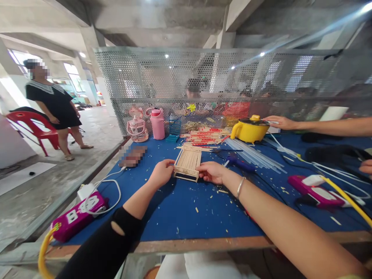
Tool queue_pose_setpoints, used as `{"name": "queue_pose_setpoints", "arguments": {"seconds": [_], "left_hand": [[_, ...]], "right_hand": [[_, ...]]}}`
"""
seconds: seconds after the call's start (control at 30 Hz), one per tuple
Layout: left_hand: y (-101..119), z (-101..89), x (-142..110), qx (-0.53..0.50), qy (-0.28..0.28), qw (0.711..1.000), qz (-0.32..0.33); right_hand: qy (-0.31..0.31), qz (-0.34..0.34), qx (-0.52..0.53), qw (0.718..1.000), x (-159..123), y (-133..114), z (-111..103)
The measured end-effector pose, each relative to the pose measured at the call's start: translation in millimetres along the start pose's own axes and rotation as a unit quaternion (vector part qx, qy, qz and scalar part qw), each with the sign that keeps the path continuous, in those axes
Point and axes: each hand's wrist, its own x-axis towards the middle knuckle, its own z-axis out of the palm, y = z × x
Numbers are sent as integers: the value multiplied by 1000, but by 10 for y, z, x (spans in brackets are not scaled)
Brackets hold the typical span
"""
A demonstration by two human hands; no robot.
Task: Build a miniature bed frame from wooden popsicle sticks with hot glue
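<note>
A small bed-shaped model of thin wooden sticks sits over the blue table covering, between my two hands. Its slatted top faces up, with a low rail at the near end. My left hand pinches its left near corner. On the opposite side, my right hand grips the right near corner, the fingertips partly hidden behind it. Behind the model lies a pile of loose wooden sticks, many with red marks. Right of my right hand lies a blue glue gun, near a bundle of clear glue sticks.
A pink bottle and a clear pink jug stand against the perforated metal screen. Another person's hand touches a yellow electric pot. Purple power strips with cables lie on both sides. A person stands at left.
</note>
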Motion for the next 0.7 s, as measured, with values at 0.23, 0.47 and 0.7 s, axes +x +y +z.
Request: {"name": "queue_pose_setpoints", "arguments": {"seconds": [0.23, 0.47, 0.7], "left_hand": [[63, -92, -14, 176, 19, 983, 39], [194, 3, -144, 202, 41, 969, 139], [129, 10, -121, 216, -13, 958, 187]], "right_hand": [[173, -111, -190, 960, -391, -135, -157], [84, -215, -356, 906, -1157, 233, 365], [125, -271, -436, 849, -1113, 423, 584]]}}
